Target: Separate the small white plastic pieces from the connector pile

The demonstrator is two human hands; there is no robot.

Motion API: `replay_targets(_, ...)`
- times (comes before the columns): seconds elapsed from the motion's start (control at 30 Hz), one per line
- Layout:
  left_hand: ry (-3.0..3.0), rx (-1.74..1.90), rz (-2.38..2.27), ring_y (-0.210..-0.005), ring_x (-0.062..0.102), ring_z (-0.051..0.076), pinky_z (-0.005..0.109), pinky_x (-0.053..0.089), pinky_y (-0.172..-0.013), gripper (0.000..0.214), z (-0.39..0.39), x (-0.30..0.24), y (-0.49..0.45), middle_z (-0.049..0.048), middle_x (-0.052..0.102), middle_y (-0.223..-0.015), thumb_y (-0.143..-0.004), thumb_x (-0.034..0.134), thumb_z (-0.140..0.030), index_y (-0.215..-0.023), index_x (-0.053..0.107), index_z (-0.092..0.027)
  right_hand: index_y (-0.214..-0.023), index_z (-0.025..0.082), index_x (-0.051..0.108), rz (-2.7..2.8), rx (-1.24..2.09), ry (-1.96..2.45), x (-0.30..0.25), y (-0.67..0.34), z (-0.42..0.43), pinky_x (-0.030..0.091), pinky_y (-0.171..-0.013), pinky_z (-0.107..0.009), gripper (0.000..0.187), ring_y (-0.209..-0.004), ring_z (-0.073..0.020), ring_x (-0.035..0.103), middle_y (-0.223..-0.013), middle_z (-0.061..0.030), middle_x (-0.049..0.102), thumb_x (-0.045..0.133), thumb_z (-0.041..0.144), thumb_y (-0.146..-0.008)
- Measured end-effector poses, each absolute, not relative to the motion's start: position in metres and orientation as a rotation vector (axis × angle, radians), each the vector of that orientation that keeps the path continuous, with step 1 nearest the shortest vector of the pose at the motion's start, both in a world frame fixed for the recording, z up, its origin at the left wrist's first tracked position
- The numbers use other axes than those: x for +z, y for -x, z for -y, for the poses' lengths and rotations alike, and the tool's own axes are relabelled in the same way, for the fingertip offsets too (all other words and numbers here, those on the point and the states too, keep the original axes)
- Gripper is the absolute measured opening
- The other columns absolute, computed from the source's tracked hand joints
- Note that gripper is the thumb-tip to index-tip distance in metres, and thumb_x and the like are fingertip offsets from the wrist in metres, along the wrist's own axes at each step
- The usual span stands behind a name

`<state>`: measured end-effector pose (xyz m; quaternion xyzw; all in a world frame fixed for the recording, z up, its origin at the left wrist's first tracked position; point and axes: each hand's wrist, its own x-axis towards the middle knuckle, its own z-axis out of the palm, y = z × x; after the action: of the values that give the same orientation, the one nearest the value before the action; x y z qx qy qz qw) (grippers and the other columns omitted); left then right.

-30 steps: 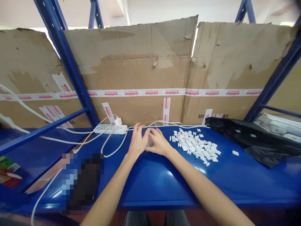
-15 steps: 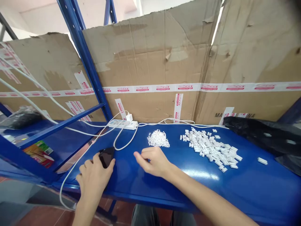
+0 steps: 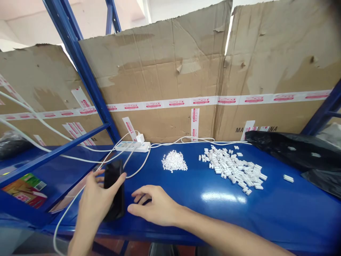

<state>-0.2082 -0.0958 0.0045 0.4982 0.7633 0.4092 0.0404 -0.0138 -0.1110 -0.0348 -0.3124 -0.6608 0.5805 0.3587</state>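
My left hand (image 3: 97,195) grips a black smartphone (image 3: 113,172) by its sides, thumb on the right edge and fingers on the left. The phone is raised on end above the left part of the blue table (image 3: 186,199). Just to the right of it, my right hand (image 3: 157,206) hovers with nothing in it, its thumb and half-bent fingers apart and pointing at the phone. Beyond my right hand lies a small heap of tiny white pieces (image 3: 174,160). A wider heap of white plastic blocks (image 3: 234,167) spreads to the right.
A white power strip (image 3: 133,146) with a plugged-in charger (image 3: 140,138) sits at the back. White cables (image 3: 71,202) run past my left hand and along the cardboard wall (image 3: 160,71). A black plastic bag (image 3: 279,145) lies at right; a blue post (image 3: 87,74) rises at left.
My left hand has lifted the phone, tilting it up from nearly flat. My right hand has moved left towards it, and its curled fingers have opened out. The view has shifted slightly.
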Motion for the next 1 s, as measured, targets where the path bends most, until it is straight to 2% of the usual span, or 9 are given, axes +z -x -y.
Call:
replay_targets(0.1,-1.508,1.362,-2.045,-0.085,0.067,0.026,0.037,0.054,-0.073,0.088,0.08,0.015,0.17,0.0088,0.065,-0.102,-0.06,0.072,-0.064,-0.129,0.04,-0.019,-0.119,0.02,0.062,1.504,1.668,0.679,-0.024,0.011,0.106,0.054,-0.081,-0.03,0.063,-0.093,-0.0196,0.065,-0.108,-0.0059,0.067,0.086,0.031,-0.061)
replay_targets(0.2,-1.592,1.27,-1.95,-0.083,0.068,0.027,0.041,0.051,-0.079,0.09,0.062,0.022,0.125,0.0086,0.067,-0.098,-0.064,0.071,-0.061,-0.134,0.034,-0.018,-0.126,0.023,0.053,1.259,1.84,0.507,-0.013,0.001,0.098,0.057,-0.082,-0.038,0.071,-0.089,-0.0182,0.065,-0.107,-0.0033,0.066,0.084,0.025,-0.062)
replay_targets(0.33,-1.73,1.171,-1.88,-0.102,0.065,0.032,0.044,0.045,-0.092,0.087,0.047,0.025,0.09,0.0146,0.065,-0.111,-0.068,0.07,-0.059,-0.136,0.033,-0.019,-0.134,0.03,0.043,1.071,1.847,0.478,-0.012,-0.014,0.085,0.058,-0.083,-0.05,0.082,-0.083,-0.017,0.066,-0.103,-0.0002,0.064,0.082,0.019,-0.063)
replay_targets(0.4,-1.765,1.156,-1.857,-0.107,0.063,0.034,0.043,0.042,-0.095,0.09,0.043,0.024,0.087,0.0163,0.064,-0.115,-0.066,0.071,-0.06,-0.137,0.033,-0.02,-0.133,0.031,0.043,1.05,1.847,0.503,-0.014,-0.02,0.08,0.057,-0.085,-0.054,0.082,-0.084,-0.0178,0.066,-0.098,0.0011,0.065,0.082,0.017,-0.062)
replay_targets(0.47,-1.771,1.15,-1.846,-0.106,0.063,0.034,0.044,0.042,-0.094,0.091,0.038,0.022,0.091,0.0149,0.066,-0.111,-0.067,0.07,-0.064,-0.138,0.033,-0.02,-0.13,0.03,0.044,1.038,1.863,0.505,-0.017,-0.022,0.076,0.056,-0.086,-0.057,0.08,-0.089,-0.0203,0.067,-0.097,0.0013,0.065,0.082,0.016,-0.06)
replay_targets(0.63,-1.61,1.313,-1.539,-0.08,0.067,0.027,0.038,0.048,-0.079,0.072,0.01,0.013,0.111,0.0073,0.07,-0.086,-0.078,0.048,-0.075,-0.122,0.051,-0.018,-0.115,0.024,0.045,0.987,1.908,0.53,-0.02,-0.021,0.074,0.054,-0.086,-0.062,0.074,-0.101,-0.0288,0.068,-0.101,-0.0024,0.065,0.087,0.015,-0.054)
replay_targets(0.8,-1.218,1.422,-1.142,-0.064,0.066,0.021,0.03,0.049,-0.063,0.072,-0.012,-0.001,0.127,0.0076,0.071,-0.075,-0.081,0.038,-0.078,-0.105,0.059,-0.013,-0.112,0.022,0.045,1.015,1.956,0.514,-0.024,-0.019,0.077,0.054,-0.086,-0.062,0.069,-0.105,-0.0313,0.067,-0.108,-0.0059,0.065,0.086,0.014,-0.057)
replay_targets(1.0,-1.167,1.506,-0.952,-0.072,0.069,0.022,0.029,0.05,-0.066,0.067,-0.004,-0.018,0.128,0.0105,0.074,-0.083,-0.084,0.045,-0.071,-0.106,0.064,-0.011,-0.119,0.021,0.045,1.05,1.988,0.433,-0.032,-0.02,0.076,0.054,-0.088,-0.061,0.066,-0.108,-0.0301,0.065,-0.112,-0.0073,0.066,0.081,0.009,-0.065)
